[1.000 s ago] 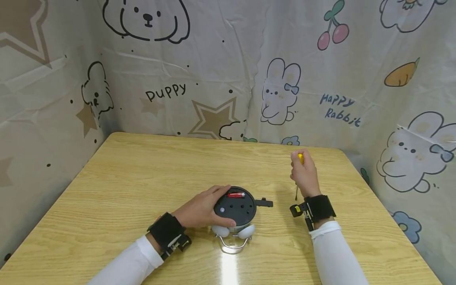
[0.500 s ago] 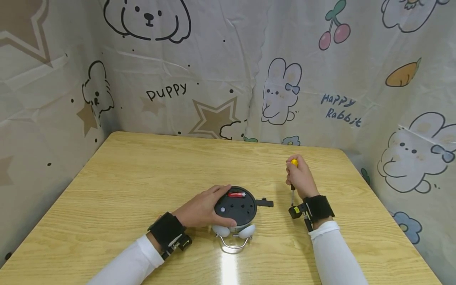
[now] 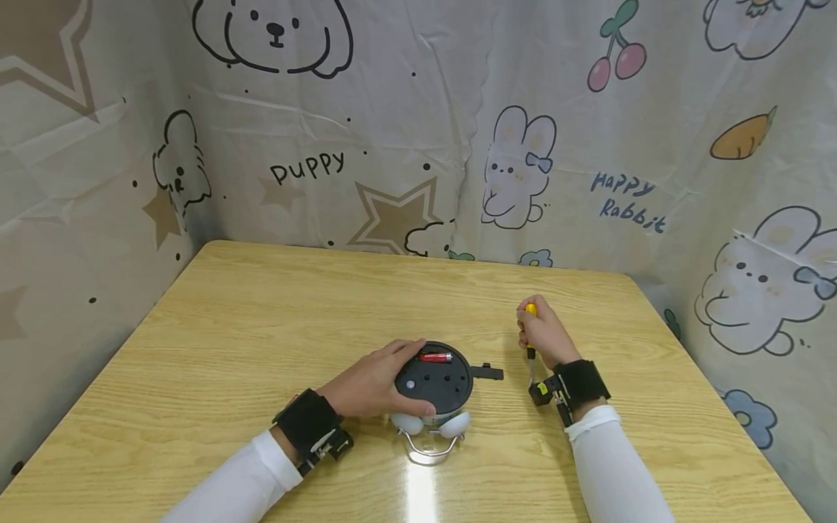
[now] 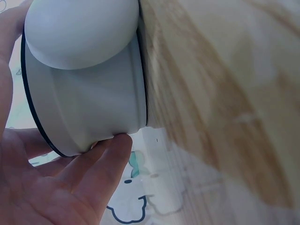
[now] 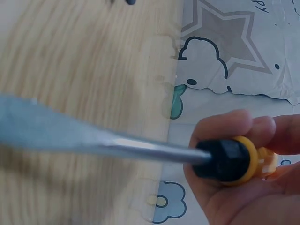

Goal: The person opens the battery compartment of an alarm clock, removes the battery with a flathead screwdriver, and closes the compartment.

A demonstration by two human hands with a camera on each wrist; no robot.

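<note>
A white twin-bell alarm clock (image 3: 445,396) lies face down on the wooden table, its black back up and its bells and wire handle toward me. A red battery (image 3: 435,357) shows in the back. My left hand (image 3: 374,381) grips the clock by its side, thumb near the bells; in the left wrist view its fingers curl against the white casing (image 4: 93,103). To the right, my right hand (image 3: 548,340) holds a flat-blade screwdriver (image 5: 140,149) by its yellow and black handle. Its blade points down, apart from the clock.
A small black strip (image 3: 487,372), which looks like a battery cover, sits at the clock's right edge. The table (image 3: 294,305) reaches to a patterned cloth (image 3: 392,131) at the back and sides.
My right hand has moved a little toward me and to the left with the screwdriver. The left hand and the clock stay in place.
</note>
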